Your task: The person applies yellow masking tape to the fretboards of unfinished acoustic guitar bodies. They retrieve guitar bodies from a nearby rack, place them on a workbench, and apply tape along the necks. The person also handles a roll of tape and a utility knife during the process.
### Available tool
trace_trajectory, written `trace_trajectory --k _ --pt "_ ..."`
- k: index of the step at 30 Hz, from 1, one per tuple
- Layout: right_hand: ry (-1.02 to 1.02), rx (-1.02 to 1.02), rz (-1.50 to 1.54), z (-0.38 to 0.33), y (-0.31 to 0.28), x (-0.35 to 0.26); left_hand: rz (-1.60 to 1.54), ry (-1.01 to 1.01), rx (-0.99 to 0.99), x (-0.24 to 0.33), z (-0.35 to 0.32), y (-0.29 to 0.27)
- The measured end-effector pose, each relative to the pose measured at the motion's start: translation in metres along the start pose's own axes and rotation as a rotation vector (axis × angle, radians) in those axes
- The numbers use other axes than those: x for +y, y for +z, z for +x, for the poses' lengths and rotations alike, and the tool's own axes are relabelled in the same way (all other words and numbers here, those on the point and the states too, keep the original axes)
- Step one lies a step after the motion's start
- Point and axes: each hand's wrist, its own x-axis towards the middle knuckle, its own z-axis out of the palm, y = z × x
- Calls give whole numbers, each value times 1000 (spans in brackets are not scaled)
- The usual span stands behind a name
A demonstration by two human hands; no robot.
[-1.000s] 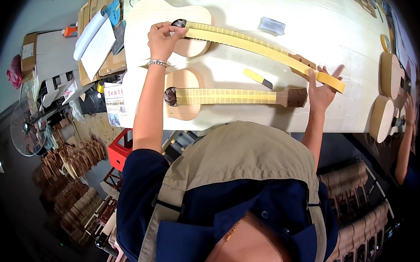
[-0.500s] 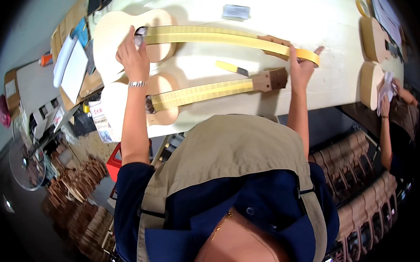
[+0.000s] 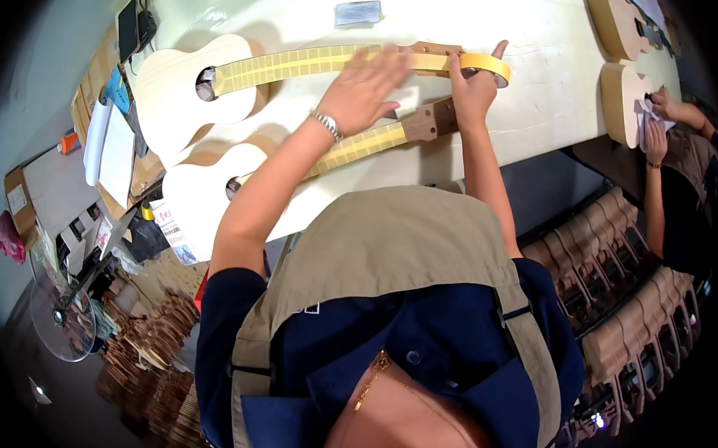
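Nearest the camera is the person's own chest in a tan apron (image 3: 389,257) over a dark blue shirt, both forearms reaching up to the pale surface (image 3: 541,88). The near ukulele (image 3: 216,186) lies flat on that surface, body toward the left, neck running right and slightly up, its fretboard covered in yellow tape and its brown headstock (image 3: 429,121) just below the right hand. The left hand (image 3: 365,84), with a metal watch at the wrist, lies palm down with its fingers (image 3: 386,61) spread fairly wide and flat, pressing on the taped neck of the far ukulele (image 3: 181,88). That instrument lies the same way as the near one, pale body at left, long axis running almost level to the right, headstock by the right hand. The right hand (image 3: 473,89) grips the tape roll (image 3: 488,65) at the neck's right end; its fingers (image 3: 458,68) are curled close around the roll, one raised beside it, and the strip of tape (image 3: 302,61) runs from the roll leftward along the neck to the sound hole. Beyond lies a small grey pad (image 3: 359,12). At the far right, another person's hands (image 3: 660,117) rest on further ukulele bodies (image 3: 621,99).
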Motion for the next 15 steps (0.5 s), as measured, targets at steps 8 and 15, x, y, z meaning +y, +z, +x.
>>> trace_trajectory --k 8,15 --pt "2 13 61 -2 2 8 53 -144 -377 3 -7 6" --pt "28 -25 34 1 -1 7 -606 -662 237 19 4 -16"
